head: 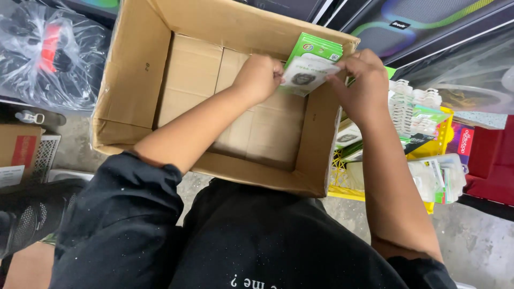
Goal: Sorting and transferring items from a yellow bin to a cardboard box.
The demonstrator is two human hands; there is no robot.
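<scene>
An open cardboard box (134, 80) stands in front of me, its inside bare apart from a stack of flat green and white packets (312, 59) leaning at its far right corner. My left hand (259, 76) reaches across the box and grips the left edge of the stack with closed fingers. Over the box's right wall, my right hand (364, 80) pinches the stack's right side. The front packet shows a dark round item under clear plastic.
A yellow crate (444, 136) to the right of the box holds more packets and white clips. A clear plastic bag (48, 51) lies at the upper left, a small carton (19, 152) at the left, a red thing (492, 155) at the far right.
</scene>
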